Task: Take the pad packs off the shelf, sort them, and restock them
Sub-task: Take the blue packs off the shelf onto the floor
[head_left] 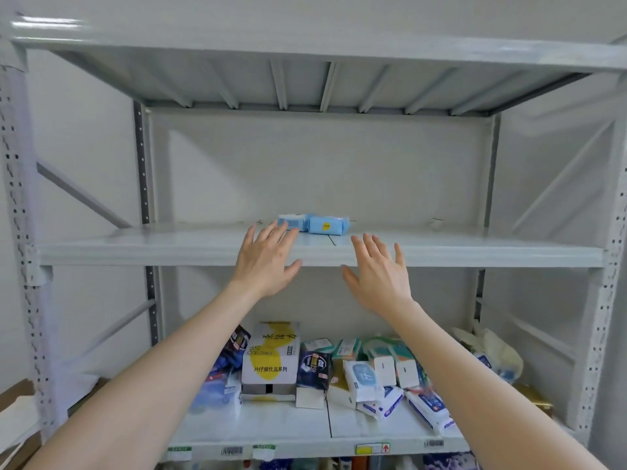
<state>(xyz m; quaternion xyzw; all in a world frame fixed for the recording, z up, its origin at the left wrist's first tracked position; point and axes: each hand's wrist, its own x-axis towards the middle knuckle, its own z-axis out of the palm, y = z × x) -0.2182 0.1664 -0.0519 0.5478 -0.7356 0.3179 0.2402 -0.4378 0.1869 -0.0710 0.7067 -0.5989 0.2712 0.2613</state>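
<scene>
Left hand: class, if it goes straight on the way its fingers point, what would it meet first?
Probably the leftmost blue pad pack on the middle shelf; the gap between it and the left hand is unclear.

We face a pale grey metal shelving rack (319, 49) that fills our view. Its perforated uprights (20, 198) stand at nine and three o'clock, with diagonal braces (81, 195) just inside them. The top shelf (305, 86) shows its ribbed underside at twelve o'clock. A plain white wall (84, 123) lies behind, softly and evenly lit. Brown cardboard (17, 391) sits at eight o'clock.
</scene>
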